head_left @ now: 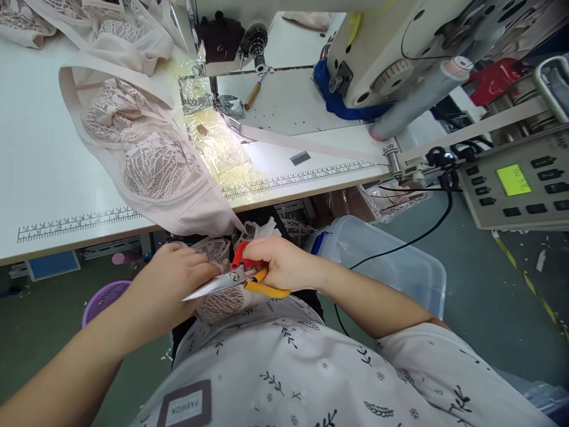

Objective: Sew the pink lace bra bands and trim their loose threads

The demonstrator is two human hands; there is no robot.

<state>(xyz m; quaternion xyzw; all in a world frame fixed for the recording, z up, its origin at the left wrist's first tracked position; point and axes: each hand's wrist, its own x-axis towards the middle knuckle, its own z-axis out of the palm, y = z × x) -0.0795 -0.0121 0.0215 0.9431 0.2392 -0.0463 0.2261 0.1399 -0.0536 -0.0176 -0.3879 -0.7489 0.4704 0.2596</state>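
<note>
My right hand (287, 264) is closed around a pair of scissors (222, 283) with one red and one orange handle. The blades point left, across the lace and beside my left fingers; they look shut. My left hand (178, 276) has its fingers curled on a pale pink lace bra (222, 305) in my lap, its fingertips partly hidden. Some of the bra's fabric bunches up beneath my right hand; whether those fingers also pinch it I cannot tell. Just above, another lace bra (162, 169) lies on the table and droops over its front edge.
A sewing machine (377, 59) stands at the back, its needle area beside yellow taped film (217, 148). Pale elastic tape (302, 142) runs right past a control box (520, 184). More bras (128, 35) lie at back left. Below are a clear plastic bin (400, 255) and purple basket (104, 296).
</note>
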